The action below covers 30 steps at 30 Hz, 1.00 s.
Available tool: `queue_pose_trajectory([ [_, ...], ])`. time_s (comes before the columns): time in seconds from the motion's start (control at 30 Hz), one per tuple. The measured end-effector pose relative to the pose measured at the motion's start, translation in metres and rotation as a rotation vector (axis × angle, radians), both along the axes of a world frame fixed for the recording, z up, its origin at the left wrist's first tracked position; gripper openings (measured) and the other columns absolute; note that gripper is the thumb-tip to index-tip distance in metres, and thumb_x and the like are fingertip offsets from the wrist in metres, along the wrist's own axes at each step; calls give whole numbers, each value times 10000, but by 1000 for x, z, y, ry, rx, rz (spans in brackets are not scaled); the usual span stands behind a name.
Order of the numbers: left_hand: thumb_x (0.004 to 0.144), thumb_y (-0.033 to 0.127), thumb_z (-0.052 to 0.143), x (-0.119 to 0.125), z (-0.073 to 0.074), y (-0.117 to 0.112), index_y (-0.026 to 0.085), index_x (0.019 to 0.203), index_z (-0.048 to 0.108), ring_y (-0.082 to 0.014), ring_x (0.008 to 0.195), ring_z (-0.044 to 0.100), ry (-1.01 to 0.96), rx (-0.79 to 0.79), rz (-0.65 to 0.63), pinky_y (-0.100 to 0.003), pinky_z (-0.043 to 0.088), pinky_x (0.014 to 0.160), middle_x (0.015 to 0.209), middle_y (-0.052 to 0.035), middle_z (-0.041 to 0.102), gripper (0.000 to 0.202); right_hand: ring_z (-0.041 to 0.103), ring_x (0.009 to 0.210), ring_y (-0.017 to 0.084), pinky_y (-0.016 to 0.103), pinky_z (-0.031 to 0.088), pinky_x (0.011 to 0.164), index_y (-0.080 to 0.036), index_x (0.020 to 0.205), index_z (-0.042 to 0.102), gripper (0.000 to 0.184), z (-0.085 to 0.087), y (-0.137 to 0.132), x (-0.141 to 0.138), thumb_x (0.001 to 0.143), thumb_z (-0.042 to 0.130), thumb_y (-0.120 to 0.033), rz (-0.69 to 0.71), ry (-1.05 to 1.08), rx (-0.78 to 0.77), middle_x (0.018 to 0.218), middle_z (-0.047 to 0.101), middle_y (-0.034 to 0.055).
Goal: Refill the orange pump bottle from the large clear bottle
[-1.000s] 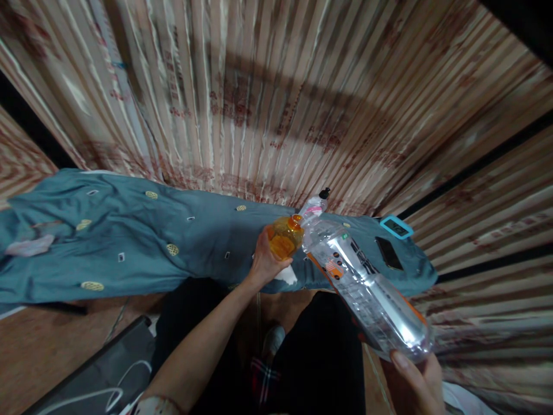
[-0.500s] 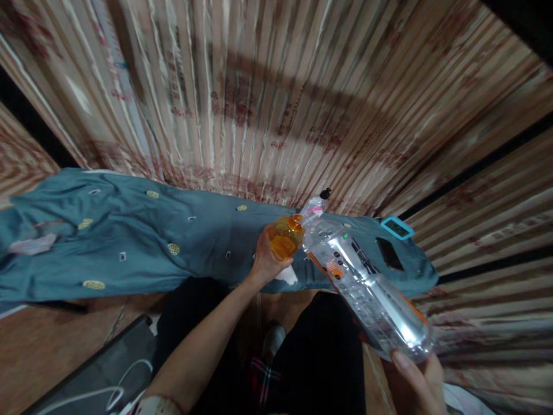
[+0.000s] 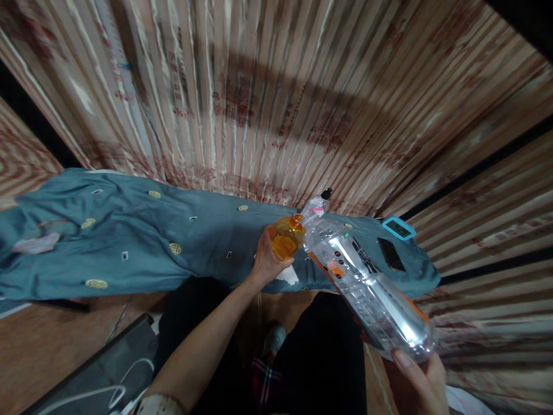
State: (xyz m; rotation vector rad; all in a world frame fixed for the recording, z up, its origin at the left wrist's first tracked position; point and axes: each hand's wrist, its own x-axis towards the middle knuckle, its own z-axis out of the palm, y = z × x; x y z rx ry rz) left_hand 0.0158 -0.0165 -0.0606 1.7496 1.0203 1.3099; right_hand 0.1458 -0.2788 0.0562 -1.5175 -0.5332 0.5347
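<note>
Nothing shifts from a second ago: your left hand stays curled around the orange bottle over the blue cloth, while your right hand still grips the base of the tilted clear bottle, whose mouth meets the orange one.

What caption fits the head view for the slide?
Left hand holds small orange bottle; right hand tilts large clear bottle toward it.
</note>
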Motion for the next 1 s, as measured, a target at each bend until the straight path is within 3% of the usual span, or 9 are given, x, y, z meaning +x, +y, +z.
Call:
queue_pose_trajectory([
  [0.17, 531, 252, 904, 0, 0, 0, 217, 1430, 303, -352, 1314, 523, -12, -2, 3, -573, 384, 1159, 1370, -142, 524, 1082, 665, 1115, 353, 567, 493, 993, -192, 1456, 464, 779, -9, -3, 9, 767, 743, -427, 39, -58, 18, 1135, 712, 133],
  [0.37, 538, 250, 895, 0, 0, 0, 202, 1424, 303, -351, 1310, 525, 6, -4, 2, -583, 381, 1160, 1359, -155, 532, 1066, 645, 1151, 347, 519, 531, 951, -211, 1455, 468, 775, -1, 2, 4, 763, 745, -425, 47, -52, 23, 1268, 660, 141],
  [0.57, 535, 244, 896, 1, -2, 0, 227, 1429, 293, -352, 1317, 521, -4, 0, 11, -588, 381, 1159, 1376, -150, 526, 1079, 634, 1153, 371, 553, 526, 952, -189, 1458, 467, 836, -1, 1, 4, 718, 779, -419, 25, -42, 33, 1227, 668, 158],
  [0.77, 546, 260, 887, 0, 0, 0, 207, 1426, 298, -359, 1321, 520, 1, -10, -1, -586, 380, 1157, 1373, -157, 523, 1060, 638, 1158, 354, 521, 536, 942, -202, 1444, 481, 753, -6, -2, 8, 768, 734, -418, 51, -87, 14, 1266, 659, 143],
  [1.0, 528, 237, 894, -1, 4, -1, 178, 1419, 325, -367, 1316, 522, -12, -28, -5, -571, 397, 1145, 1352, -166, 535, 1058, 571, 1261, 363, 565, 432, 1068, -189, 1423, 500, 772, -4, 1, 6, 739, 760, -434, 6, -81, 17, 1222, 674, 134],
])
